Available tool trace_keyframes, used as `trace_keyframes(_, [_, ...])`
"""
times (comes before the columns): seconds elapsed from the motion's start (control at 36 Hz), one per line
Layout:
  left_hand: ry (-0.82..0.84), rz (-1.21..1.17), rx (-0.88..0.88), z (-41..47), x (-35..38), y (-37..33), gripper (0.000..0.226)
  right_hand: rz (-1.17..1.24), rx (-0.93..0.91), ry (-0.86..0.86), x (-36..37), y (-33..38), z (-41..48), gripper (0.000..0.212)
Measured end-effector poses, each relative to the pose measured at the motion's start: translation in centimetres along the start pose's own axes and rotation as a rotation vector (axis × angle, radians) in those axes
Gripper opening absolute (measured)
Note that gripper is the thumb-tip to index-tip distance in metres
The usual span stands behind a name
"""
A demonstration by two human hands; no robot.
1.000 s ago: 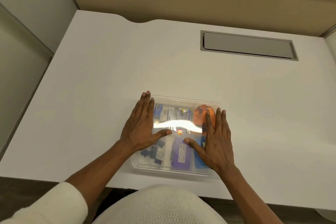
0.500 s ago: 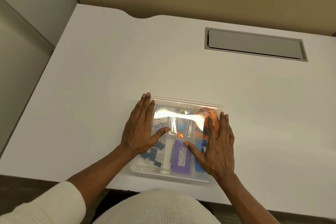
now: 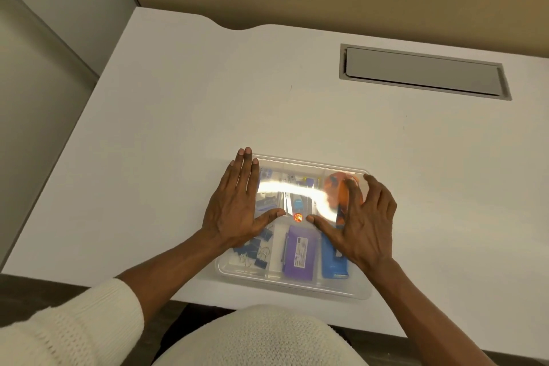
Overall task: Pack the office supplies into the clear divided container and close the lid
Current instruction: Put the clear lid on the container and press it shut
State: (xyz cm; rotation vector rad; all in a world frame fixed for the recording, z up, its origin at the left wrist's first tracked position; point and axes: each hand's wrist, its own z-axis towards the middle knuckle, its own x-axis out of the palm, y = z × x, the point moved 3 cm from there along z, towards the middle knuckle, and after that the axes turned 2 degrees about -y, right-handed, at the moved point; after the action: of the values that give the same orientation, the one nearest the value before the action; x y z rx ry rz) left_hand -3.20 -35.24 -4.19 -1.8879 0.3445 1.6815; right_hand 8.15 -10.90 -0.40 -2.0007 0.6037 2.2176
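The clear divided container point(image 3: 297, 284) lies near the desk's front edge with its clear lid on top, glare streaking across it. Through the lid show blue binder clips point(image 3: 252, 255), a purple box point(image 3: 298, 255), a blue item point(image 3: 332, 264) and an orange item point(image 3: 337, 190). My left hand point(image 3: 237, 208) lies flat on the lid's left side, fingers together and thumb out. My right hand point(image 3: 365, 223) rests on the lid's right side with its fingers arched and slightly raised. Neither hand holds anything.
The container sits on a white desk point(image 3: 178, 128). A grey cable hatch point(image 3: 421, 74) is set into the desk at the back right. A beige partition rises behind the desk and a grey panel stands at the left.
The view has tilted a little. My right hand's fingers have lifted and curled from lying flat on the lid. My left hand stays flat on the lid.
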Motion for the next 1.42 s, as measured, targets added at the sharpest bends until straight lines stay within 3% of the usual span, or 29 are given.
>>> trace_keyframes(0.14, [0.0,0.004,-0.003,-0.2,0.0,-0.1,0.115,0.024,-0.059,0.084,1.3,0.1,0.7,0.117])
trace_keyframes(0.42, [-0.017,-0.011,-0.009,-0.5,-0.3,-0.3,0.112,0.039,-0.056,0.092,1.5,-0.1,0.8,0.125])
trace_keyframes(0.64, [-0.026,0.139,-0.047,-1.2,-1.1,-1.0,0.101,-0.047,-0.075,0.109,1.4,0.1,0.7,0.124])
trace_keyframes(0.92, [-0.084,-0.238,-0.118,-8.4,0.4,-0.9,0.104,-0.051,-0.091,0.115,1.6,-0.2,0.7,0.124])
trace_keyframes(1.08, [-0.073,-0.14,-0.05,-7.7,-0.1,-1.4,0.103,-0.052,-0.098,0.112,1.8,-0.4,0.6,0.123])
trace_keyframes(1.42, [0.047,0.063,-0.082,-7.5,0.1,-1.6,0.106,-0.047,-0.087,0.133,1.8,-0.6,0.7,0.124])
